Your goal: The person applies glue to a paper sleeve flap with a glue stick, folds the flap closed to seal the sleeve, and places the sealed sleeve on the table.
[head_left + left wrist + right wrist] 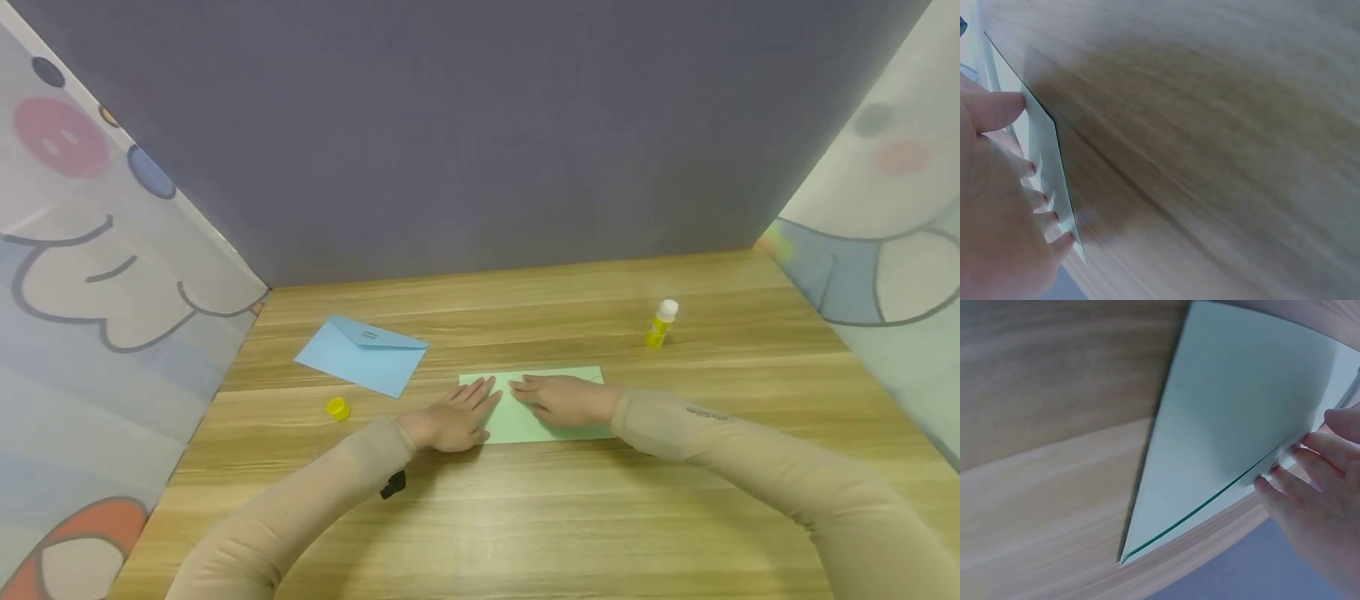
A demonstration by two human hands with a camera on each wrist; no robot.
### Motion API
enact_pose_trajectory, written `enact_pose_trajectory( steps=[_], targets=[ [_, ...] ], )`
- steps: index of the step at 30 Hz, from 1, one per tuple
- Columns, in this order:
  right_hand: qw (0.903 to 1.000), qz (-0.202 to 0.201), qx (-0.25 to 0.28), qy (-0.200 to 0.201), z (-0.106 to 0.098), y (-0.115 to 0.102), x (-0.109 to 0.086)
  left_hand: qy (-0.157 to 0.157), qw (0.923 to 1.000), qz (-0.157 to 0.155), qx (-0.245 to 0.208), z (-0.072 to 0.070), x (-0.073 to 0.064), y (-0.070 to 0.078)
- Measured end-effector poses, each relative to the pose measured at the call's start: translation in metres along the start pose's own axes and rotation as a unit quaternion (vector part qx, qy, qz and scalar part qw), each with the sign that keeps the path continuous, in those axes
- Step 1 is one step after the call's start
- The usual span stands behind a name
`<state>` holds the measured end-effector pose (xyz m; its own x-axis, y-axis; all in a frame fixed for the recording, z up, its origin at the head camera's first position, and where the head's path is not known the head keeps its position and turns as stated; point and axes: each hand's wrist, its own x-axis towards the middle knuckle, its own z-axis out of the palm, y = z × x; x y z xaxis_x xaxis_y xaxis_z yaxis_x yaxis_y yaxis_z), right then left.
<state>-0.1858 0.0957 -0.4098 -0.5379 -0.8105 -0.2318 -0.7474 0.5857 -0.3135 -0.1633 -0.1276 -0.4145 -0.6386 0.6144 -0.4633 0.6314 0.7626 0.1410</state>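
Observation:
A pale green envelope [543, 429] lies flat on the table in the head view. My left hand [455, 417] rests on its left end with fingers straight. In the left wrist view the thumb [1000, 111] and fingertips touch the green paper [1054, 162]. The right hand [558, 398] lies on the upper middle of the envelope, its fingers extended toward the left hand. A slanting flap edge [1194, 515] shows in the right wrist view, with the right fingertips [1266, 484] on the paper beside it.
A blue envelope [367, 367] with small dark marks on its flap lies at the back left. Nearer me sits a yellow cap [338, 408]. A glue stick [662, 323] with a white end stands at the right. A grey panel [510, 142] borders the table's far edge.

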Motion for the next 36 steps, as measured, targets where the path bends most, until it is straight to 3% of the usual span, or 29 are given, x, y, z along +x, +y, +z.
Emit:
enact_pose_trajectory(
  steps=[7, 23, 36],
  targets=[
    [0.9997, -0.004, -0.023, 0.009, 0.003, 0.0, -0.001, 0.007, 1.0, 0.004, -0.002, -0.001, -0.001, 0.0],
    [0.998, -0.016, -0.022, 0.056, 0.008, 0.016, -0.029, 0.007, 0.9999, 0.011, -0.005, 0.002, 0.0, -0.002],
    [0.9993, -0.015, -0.024, 0.023, 0.005, 0.005, -0.011, 0.007, 1.0, 0.001, 0.001, 0.002, -0.001, -0.001]
  ],
)
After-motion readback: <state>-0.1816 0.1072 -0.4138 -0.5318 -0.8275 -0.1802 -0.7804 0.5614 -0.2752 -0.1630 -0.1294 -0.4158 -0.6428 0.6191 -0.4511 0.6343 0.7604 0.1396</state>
